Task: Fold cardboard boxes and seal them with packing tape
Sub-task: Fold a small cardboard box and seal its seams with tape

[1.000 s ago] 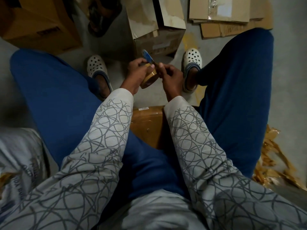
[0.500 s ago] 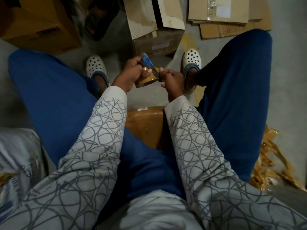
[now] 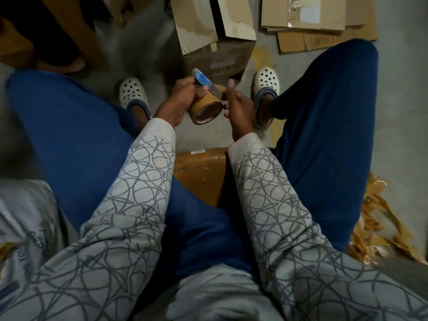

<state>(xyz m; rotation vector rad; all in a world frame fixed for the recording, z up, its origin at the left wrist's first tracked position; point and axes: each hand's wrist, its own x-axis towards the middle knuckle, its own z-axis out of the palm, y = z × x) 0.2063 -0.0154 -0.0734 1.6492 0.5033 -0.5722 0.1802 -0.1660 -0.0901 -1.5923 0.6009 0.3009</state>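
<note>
A brown packing tape roll (image 3: 206,107) is held in front of me between my knees, its hollow side turned toward me. My left hand (image 3: 179,100) grips the roll together with a blue-handled cutter (image 3: 201,79), whose blade lies across the top of the roll. My right hand (image 3: 239,107) holds the roll's right side with curled fingers, the index finger raised. An open cardboard box (image 3: 217,54) with its flaps up stands on the floor just beyond my hands.
Flattened cardboard sheets (image 3: 312,22) lie at the far right and another box (image 3: 16,45) at the far left. A brown taped box (image 3: 199,174) sits under me. Crumpled tape scraps (image 3: 375,218) litter the floor at right. A white sack (image 3: 25,216) lies at left.
The roll has tipped so that its hollow side faces me. My left hand shifted slightly with the cutter, and my right index finger lifted off the roll.
</note>
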